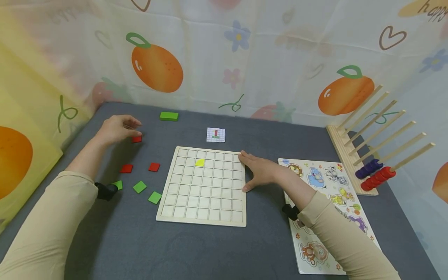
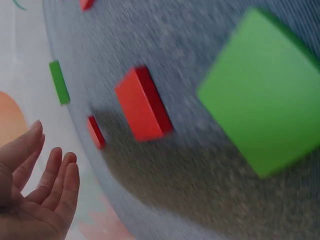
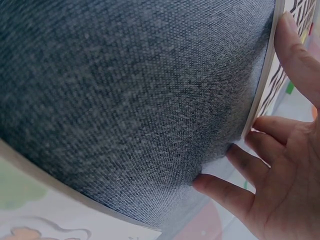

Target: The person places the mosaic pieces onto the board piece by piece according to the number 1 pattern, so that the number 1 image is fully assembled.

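My left hand (image 1: pixel 117 128) hovers over the far left of the table, fingers loosely bent and nothing between them in the left wrist view. Just past its fingertips lies a red square tile (image 1: pixel 137 139). Two more red tiles (image 1: pixel 154 167) and several green tiles (image 1: pixel 140 187) are spread between that hand and the gridded wooden board (image 1: pixel 201 223). One yellow piece with a rounded side (image 1: pixel 200 162) sits in a cell near the board's upper left. With thumb and fingers spread, my right hand (image 1: pixel 262 171) rests against the board's right edge (image 3: pixel 265 80).
Behind the board lie a small card with a coloured grid pattern (image 1: pixel 216 135) and a green block (image 1: pixel 169 116). An animal puzzle board (image 1: pixel 301 241) lies under the right forearm. At the right stands a wooden peg rack (image 1: pixel 336 149) with red rings (image 1: pixel 378 179) and dark blue rings (image 1: pixel 368 168).
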{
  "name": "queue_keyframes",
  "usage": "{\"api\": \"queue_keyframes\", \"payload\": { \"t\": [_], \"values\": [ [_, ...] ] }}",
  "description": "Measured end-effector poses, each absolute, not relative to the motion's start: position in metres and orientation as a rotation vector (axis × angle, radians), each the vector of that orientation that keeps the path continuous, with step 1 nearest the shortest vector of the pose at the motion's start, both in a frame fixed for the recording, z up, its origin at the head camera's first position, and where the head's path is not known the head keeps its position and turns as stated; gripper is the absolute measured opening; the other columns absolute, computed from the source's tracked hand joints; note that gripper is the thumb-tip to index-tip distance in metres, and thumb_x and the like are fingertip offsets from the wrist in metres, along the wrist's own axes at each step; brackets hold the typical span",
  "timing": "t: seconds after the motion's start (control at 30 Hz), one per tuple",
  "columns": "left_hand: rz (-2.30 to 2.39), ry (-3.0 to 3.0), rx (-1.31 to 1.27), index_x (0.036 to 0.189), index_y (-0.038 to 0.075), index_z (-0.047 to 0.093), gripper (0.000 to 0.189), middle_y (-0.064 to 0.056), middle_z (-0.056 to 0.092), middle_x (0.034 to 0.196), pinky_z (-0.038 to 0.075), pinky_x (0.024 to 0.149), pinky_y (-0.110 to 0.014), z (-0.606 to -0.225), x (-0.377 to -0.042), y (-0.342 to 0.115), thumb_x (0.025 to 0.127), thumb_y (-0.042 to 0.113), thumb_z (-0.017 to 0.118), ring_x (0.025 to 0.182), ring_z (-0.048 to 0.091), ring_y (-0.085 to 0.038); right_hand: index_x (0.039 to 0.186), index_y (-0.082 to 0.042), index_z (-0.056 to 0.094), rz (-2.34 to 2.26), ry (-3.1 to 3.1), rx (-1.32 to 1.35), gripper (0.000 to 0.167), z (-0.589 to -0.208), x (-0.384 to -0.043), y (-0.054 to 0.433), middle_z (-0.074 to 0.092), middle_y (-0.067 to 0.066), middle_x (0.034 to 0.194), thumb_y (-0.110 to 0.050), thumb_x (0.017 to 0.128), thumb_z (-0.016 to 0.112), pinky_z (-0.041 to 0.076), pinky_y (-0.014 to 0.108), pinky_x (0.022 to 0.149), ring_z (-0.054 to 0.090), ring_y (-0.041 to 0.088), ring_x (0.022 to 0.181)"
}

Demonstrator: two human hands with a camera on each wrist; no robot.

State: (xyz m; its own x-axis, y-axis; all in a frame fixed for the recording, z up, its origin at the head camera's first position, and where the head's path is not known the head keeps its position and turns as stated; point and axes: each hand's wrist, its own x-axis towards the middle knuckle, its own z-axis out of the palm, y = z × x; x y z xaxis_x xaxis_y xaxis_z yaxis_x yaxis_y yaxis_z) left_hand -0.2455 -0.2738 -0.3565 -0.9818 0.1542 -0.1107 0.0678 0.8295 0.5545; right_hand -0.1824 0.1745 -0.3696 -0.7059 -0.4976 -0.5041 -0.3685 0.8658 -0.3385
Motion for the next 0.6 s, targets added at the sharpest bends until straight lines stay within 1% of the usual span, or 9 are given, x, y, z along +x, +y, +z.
{"api": "queue_keyframes", "payload": {
  "t": [0.17,0.4,0.5,0.6],
  "values": [
    [0.8,2.804,0.158,0.134,-0.001,0.053,0.047,-0.035,0.053,0.135,0.044,0.096,-0.058,-0.36,-0.248,-0.287,0.093,0.019,0.064,0.123,0.051,-0.048,0.16,-0.015,0.005,-0.287,2.432,-0.621,0.111,-0.369,-0.183,0.174,-0.003,0.006,0.169,-0.047,0.081,0.077,0.019,0.055,0.124,0.006,0.031,0.157],
    [0.687,2.745,0.207,0.139,-0.003,0.047,0.053,-0.038,0.052,0.133,0.04,0.098,-0.064,-0.369,-0.25,-0.295,0.094,0.021,0.063,0.12,0.05,-0.053,0.16,-0.016,0.004,-0.282,2.429,-0.62,0.112,-0.371,-0.183,0.174,-0.004,0.005,0.169,-0.047,0.081,0.077,0.019,0.055,0.124,0.006,0.03,0.157],
    [0.664,2.707,0.242,0.141,-0.004,0.045,0.054,-0.041,0.048,0.135,0.039,0.101,-0.065,-0.371,-0.249,-0.295,0.096,0.021,0.061,0.123,0.048,-0.054,0.16,-0.016,0.004,-0.281,2.43,-0.618,0.112,-0.371,-0.183,0.174,-0.005,0.005,0.169,-0.048,0.081,0.076,0.019,0.055,0.123,0.006,0.03,0.157],
    [0.666,2.688,0.289,0.14,-0.006,0.044,0.052,-0.043,0.045,0.137,0.039,0.102,-0.064,-0.371,-0.249,-0.294,0.096,0.017,0.06,0.125,0.046,-0.056,0.16,-0.017,0.003,-0.278,2.43,-0.618,0.112,-0.372,-0.183,0.175,-0.005,0.005,0.169,-0.048,0.081,0.076,0.019,0.055,0.123,0.005,0.03,0.157]
  ]
}}
